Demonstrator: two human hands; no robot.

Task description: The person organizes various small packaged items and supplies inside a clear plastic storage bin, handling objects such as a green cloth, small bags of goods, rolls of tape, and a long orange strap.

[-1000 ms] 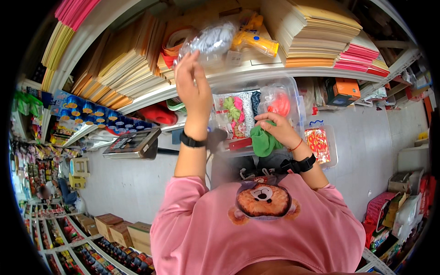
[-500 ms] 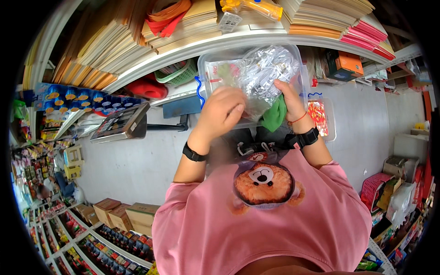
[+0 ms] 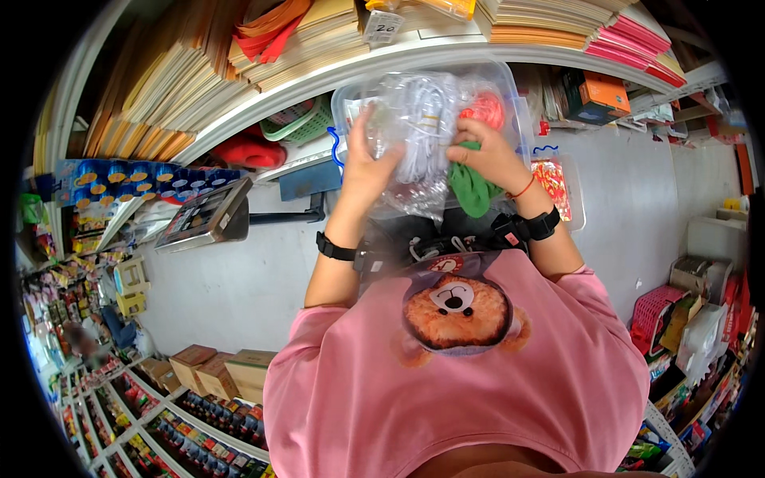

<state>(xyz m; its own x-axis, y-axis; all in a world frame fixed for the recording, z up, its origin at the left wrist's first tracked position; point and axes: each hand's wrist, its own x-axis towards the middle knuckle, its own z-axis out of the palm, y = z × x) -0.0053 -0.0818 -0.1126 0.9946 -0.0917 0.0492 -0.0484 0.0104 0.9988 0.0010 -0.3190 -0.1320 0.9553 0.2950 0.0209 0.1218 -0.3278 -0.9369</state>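
Observation:
A clear plastic bag (image 3: 413, 199) holding a bundle of white cord (image 3: 422, 135) lies over a clear plastic bin (image 3: 516, 88). My left hand (image 3: 368, 163) is around the bag's left side, thumb toward the cord and fingers partly behind the film. At the bag's right side my right hand (image 3: 490, 155) has its fingers curled in a pinch on the film. Just under that hand hangs a limp green piece (image 3: 472, 191), cloth-like or rubbery. Beyond the right fingers, a pinkish-red bundle (image 3: 484, 110) shows in the bin, also under clear film.
Stacks of paper envelopes (image 3: 303, 56) fill the shelf ahead. To the left are a scale-like device (image 3: 205, 215) and blue cans (image 3: 119, 179). A second clear container (image 3: 558, 191) with red packets sits right of the bin. Cardboard boxes (image 3: 215, 370) stand behind left.
The bag has turned or shifted left, so the white cord shows instead of silvery glare. The pinkish-red bundle has come into sight. My left hand has opened wider; my right fingers have curled inward.

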